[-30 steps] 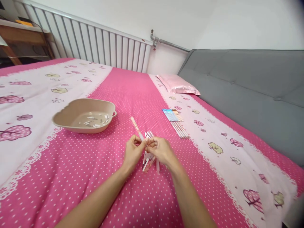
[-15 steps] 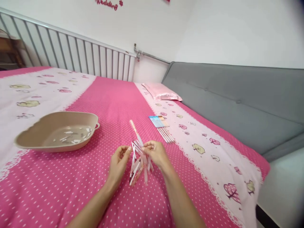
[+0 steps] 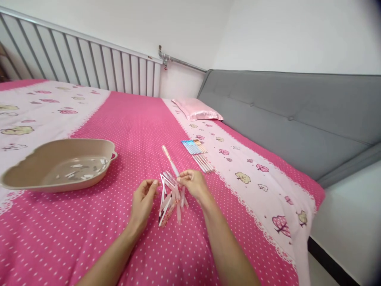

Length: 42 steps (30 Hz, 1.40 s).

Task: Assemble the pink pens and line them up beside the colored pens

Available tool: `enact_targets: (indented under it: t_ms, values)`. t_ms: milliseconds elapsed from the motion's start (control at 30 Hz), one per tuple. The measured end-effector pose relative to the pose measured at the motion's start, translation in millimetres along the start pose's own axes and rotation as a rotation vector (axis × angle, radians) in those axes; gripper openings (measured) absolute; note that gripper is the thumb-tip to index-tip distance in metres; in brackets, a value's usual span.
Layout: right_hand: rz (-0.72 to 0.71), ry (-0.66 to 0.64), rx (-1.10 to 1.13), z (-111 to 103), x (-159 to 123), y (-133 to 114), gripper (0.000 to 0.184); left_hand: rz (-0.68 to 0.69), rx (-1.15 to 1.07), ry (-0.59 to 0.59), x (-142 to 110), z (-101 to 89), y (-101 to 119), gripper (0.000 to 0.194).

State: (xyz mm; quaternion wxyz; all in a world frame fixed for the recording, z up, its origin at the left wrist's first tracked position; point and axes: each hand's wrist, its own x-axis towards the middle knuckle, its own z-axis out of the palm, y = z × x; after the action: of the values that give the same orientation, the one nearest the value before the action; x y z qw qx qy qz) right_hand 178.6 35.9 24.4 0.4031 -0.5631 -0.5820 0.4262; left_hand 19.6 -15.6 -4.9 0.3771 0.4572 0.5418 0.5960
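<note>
My right hand [image 3: 193, 183] pinches a slim, translucent pen barrel [image 3: 170, 159] with a pale orange-pink end, which points up and away from me. Below it on the bed lies a loose pile of pen parts [image 3: 171, 198]: clear pinkish barrels and thin white sticks that look like refills. Just left of that pile is my left hand [image 3: 144, 196], its thumb and fingertips drawn together; whether anything small sits between them is too fine to see. Beyond my right hand, a row of blue and orange pens [image 3: 194, 147] lies side by side, and a row of pale pinkish pens [image 3: 203, 163] adjoins it.
On the left stands a beige plastic basin [image 3: 59, 159] with several small white and grey pieces inside. A pink dotted bedspread [image 3: 131, 131] covers the bed. At the back are a pink pillow [image 3: 198, 109] and a white radiator [image 3: 98, 65]; a grey headboard [image 3: 285, 107] runs along the right.
My view has turned slightly right and down, so the scene sits further left and higher. Against the pile, my right hand and its pen barrel have shifted a little rightward. Left fingertips remain together.
</note>
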Motion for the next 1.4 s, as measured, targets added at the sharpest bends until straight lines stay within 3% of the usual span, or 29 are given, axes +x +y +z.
enact_targets:
  t_ms: [167,433,600,900,1400]
  values:
    - [0.01,0.162,-0.055,-19,19,10,0.016,-0.018,0.017,0.003,0,-1.3,-2,0.037]
    - [0.147,0.499,-0.222,-100,58,67,0.029,-0.011,0.043,0.007,-2,2.0,-3,0.035]
    - [0.248,0.555,-0.367,-133,67,101,0.022,-0.052,0.058,0.005,-2,3.3,-6,0.037]
    - [0.35,0.503,-0.509,-126,85,107,0.021,-0.075,0.102,0.008,2,-0.5,-16,0.039]
    - [0.363,0.527,-0.566,-117,95,108,0.021,-0.134,0.092,0.015,3,2.4,-20,0.041]
